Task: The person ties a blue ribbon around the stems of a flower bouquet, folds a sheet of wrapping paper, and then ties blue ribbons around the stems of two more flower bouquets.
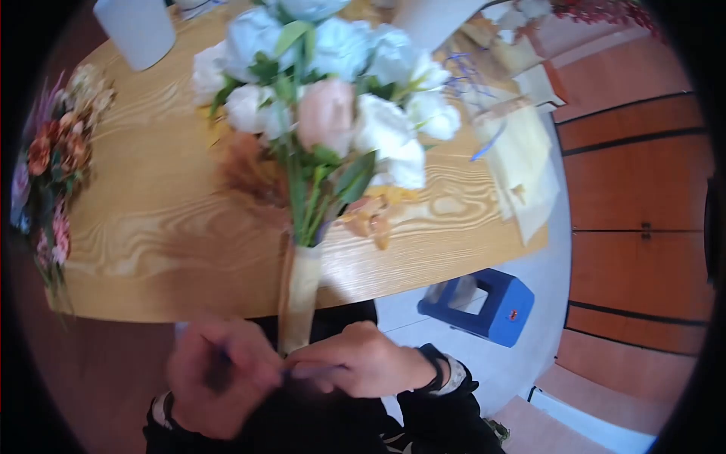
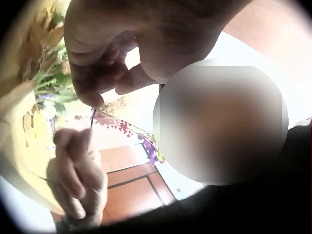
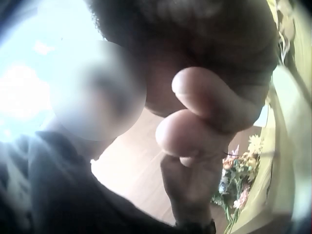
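A bouquet of blue, white and pink flowers (image 1: 325,117) lies over the table's near edge, its stems wrapped in pale yellow material (image 1: 300,295). Just below that wrapped end, my left hand (image 1: 223,374) and right hand (image 1: 363,363) are close together, fingers curled. Between the fingertips of my left hand (image 2: 112,53) and those of my right hand (image 2: 80,175) runs a thin dark purple strand (image 2: 93,118), pinched by both. In the right wrist view my right hand (image 3: 214,73) fills the top, with my left hand (image 3: 190,185) below. Whether the strand circles the stems cannot be told.
On the wooden table (image 1: 151,212) more flowers (image 1: 68,151) lie at the left, a white container (image 1: 140,34) stands at the back left, and pale sheets (image 1: 525,155) and purple strands (image 1: 469,76) lie at the right. A blue stool (image 1: 510,310) stands on the floor.
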Available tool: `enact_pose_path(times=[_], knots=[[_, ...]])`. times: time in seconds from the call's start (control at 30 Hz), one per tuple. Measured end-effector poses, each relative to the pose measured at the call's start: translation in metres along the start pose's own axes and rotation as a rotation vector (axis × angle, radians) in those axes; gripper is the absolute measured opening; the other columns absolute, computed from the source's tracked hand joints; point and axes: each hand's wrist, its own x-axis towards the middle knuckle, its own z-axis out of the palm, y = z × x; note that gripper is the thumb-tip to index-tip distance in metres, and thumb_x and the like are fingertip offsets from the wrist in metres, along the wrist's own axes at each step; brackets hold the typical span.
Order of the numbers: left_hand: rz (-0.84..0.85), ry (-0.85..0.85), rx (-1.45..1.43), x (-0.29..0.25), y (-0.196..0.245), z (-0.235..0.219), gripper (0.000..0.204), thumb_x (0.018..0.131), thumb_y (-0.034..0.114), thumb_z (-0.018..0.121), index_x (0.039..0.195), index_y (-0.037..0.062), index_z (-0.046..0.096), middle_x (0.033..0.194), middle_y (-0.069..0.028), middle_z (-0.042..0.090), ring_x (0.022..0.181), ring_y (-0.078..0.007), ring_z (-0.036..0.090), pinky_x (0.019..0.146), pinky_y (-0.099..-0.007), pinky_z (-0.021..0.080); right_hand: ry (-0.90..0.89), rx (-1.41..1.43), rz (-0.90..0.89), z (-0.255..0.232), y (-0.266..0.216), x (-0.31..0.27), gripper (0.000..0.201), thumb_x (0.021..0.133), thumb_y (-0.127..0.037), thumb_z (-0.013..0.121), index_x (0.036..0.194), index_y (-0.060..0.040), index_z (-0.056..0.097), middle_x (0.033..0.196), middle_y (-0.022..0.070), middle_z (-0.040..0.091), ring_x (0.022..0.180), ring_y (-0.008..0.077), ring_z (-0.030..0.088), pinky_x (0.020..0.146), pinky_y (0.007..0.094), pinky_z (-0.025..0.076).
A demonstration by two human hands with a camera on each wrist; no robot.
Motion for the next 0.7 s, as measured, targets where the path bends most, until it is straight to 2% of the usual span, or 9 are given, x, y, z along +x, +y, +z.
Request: enact_pose_path(times=[0.07, 0.1, 0.17, 0.2, 0.27, 0.33, 0.53, 0.63, 0.7], knots=[[-0.002, 0.076, -0.006, 0.009, -0.006, -0.01, 0.024, 0.081, 0.0, 0.061, 0.086, 0.0058, 0.038, 0.069, -0.0049, 0.047, 0.058, -0.0154, 0.049, 0.055, -0.0258, 0.042, 0.082, -0.028, 0.158, -0.033, -0.02, -0.011, 0.016, 0.083, 0.002, 0.055, 0.096, -0.0005, 0.065, 0.056, 0.0027, 0.056, 0.048, 0.01, 0.054, 0.045, 0.024, 0.042], [-0.032, 0.16, 0.075, 0.014, -0.011, -0.017, 0.022, 0.081, -0.004, 0.059, 0.089, 0.0048, 0.041, 0.072, -0.0036, 0.048, 0.062, -0.0122, 0.049, 0.058, -0.0237, 0.042, 0.201, 0.162, 0.289, -0.057, -0.032, -0.016, 0.013, 0.086, -0.002, 0.054, 0.094, 0.0001, 0.065, 0.056, -0.0006, 0.055, 0.046, 0.0048, 0.05, 0.041, 0.0204, 0.037], [-0.059, 0.238, 0.149, 0.02, -0.02, -0.029, 0.021, 0.08, -0.008, 0.058, 0.092, 0.0038, 0.044, 0.075, -0.0024, 0.049, 0.066, -0.009, 0.049, 0.06, -0.0216, 0.043, 0.506, 0.082, 0.094, -0.114, -0.049, -0.015, 0.028, 0.094, -0.02, 0.049, 0.086, 0.0034, 0.062, 0.051, 0.0008, 0.053, 0.039, 0.0038, 0.049, 0.035, 0.0195, 0.033], [-0.103, 0.296, 0.179, 0.021, -0.024, -0.034, 0.021, 0.08, -0.007, 0.058, 0.091, 0.0049, 0.044, 0.074, -0.0011, 0.048, 0.067, -0.0081, 0.048, 0.061, -0.0211, 0.042, 0.718, -0.006, 0.15, -0.132, -0.072, -0.004, 0.035, 0.097, -0.026, 0.045, 0.086, 0.0036, 0.06, 0.049, 0.0015, 0.052, 0.037, 0.0066, 0.049, 0.035, 0.0197, 0.034], [-0.14, 0.384, 0.273, 0.019, -0.041, -0.047, 0.02, 0.081, -0.006, 0.058, 0.089, 0.0063, 0.045, 0.075, 0.0012, 0.046, 0.066, -0.0055, 0.045, 0.06, -0.0196, 0.04, 0.884, -0.308, 0.0, -0.182, -0.09, 0.014, 0.032, 0.098, -0.023, 0.044, 0.089, 0.0047, 0.058, 0.054, 0.0046, 0.054, 0.041, 0.0111, 0.05, 0.04, 0.0204, 0.038], [-0.094, 0.383, 0.368, 0.013, -0.061, -0.058, 0.019, 0.081, -0.005, 0.059, 0.089, 0.0064, 0.046, 0.075, 0.0024, 0.045, 0.067, -0.0051, 0.044, 0.06, -0.0192, 0.038, 0.905, -0.414, -0.146, -0.245, -0.102, 0.027, 0.028, 0.096, -0.02, 0.048, 0.089, 0.0056, 0.058, 0.064, 0.0064, 0.057, 0.05, 0.0122, 0.054, 0.046, 0.0235, 0.043], [0.004, 0.28, 0.639, 0.007, -0.07, -0.057, 0.018, 0.078, -0.003, 0.065, 0.087, 0.0045, 0.051, 0.074, 0.002, 0.048, 0.068, -0.0049, 0.047, 0.06, -0.0193, 0.039, 0.886, -0.508, -0.199, -0.362, -0.128, 0.084, 0.032, 0.092, -0.024, 0.055, 0.104, 0.0059, 0.056, 0.092, 0.0116, 0.064, 0.079, 0.0158, 0.063, 0.068, 0.0243, 0.047], [-0.043, 0.214, 0.6, 0.009, -0.061, -0.051, 0.021, 0.077, 0.001, 0.069, 0.091, 0.0031, 0.054, 0.077, -0.0011, 0.054, 0.07, -0.0064, 0.052, 0.06, -0.0207, 0.043, 0.738, -0.637, -0.218, -0.375, -0.124, 0.087, 0.046, 0.085, -0.026, 0.064, 0.116, 0.0052, 0.05, 0.108, 0.0141, 0.062, 0.098, 0.0191, 0.061, 0.086, 0.0312, 0.042], [-0.069, 0.181, 0.549, 0.009, -0.056, -0.047, 0.025, 0.076, 0.002, 0.07, 0.097, 0.0024, 0.056, 0.081, -0.0024, 0.057, 0.071, -0.0076, 0.054, 0.06, -0.0215, 0.045, 0.797, -0.942, -0.275, -0.353, -0.104, 0.091, 0.051, 0.084, -0.025, 0.063, 0.12, 0.0073, 0.048, 0.105, 0.0128, 0.063, 0.096, 0.0179, 0.062, 0.081, 0.0306, 0.045]])
